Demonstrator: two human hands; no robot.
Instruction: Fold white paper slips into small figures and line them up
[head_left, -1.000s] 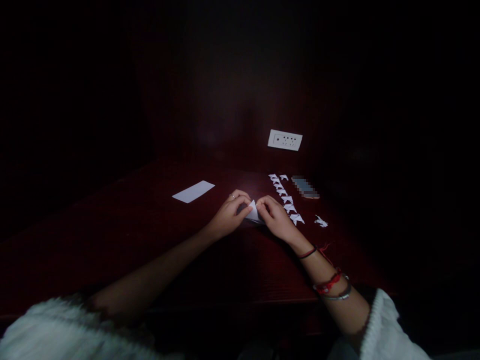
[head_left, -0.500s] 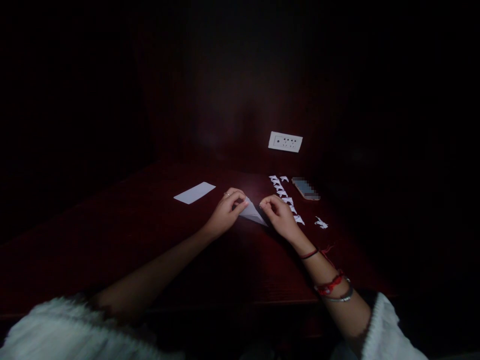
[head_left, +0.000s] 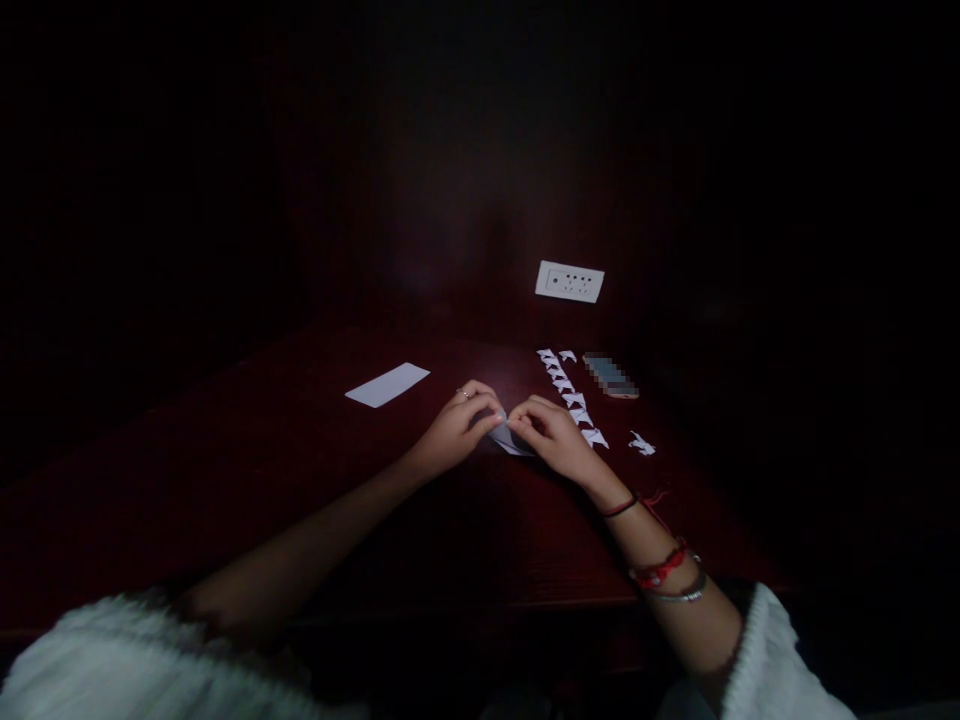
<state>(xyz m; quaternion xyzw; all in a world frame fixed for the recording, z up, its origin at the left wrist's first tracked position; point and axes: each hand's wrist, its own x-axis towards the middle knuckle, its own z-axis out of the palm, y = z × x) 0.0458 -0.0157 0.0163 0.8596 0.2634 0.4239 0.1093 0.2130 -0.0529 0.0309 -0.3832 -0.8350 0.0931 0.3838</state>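
Between my two hands is a piece of folded white paper (head_left: 511, 440), just above or on the dark red table (head_left: 300, 480); which of the two I cannot tell. My left hand (head_left: 465, 425), with a ring on one finger, pinches the paper's left upper side. My right hand (head_left: 551, 430) has its thumb and forefinger closed at the paper's top edge, close to the left fingertips. The fingers cover much of the paper. Right behind my right hand runs a row of small folded white paper pieces (head_left: 577, 408).
A flat white paper strip (head_left: 388, 385) lies on the left. At the right are a phone (head_left: 611, 376), blurred out on its screen, and a small crumpled-looking white paper piece (head_left: 642, 444). A white wall socket (head_left: 570, 283) sits on the dark back panel.
My right hand has moved slightly left, bringing its fingertips to the paper beside the left ones. Less of the paper shows, and its outline has changed.
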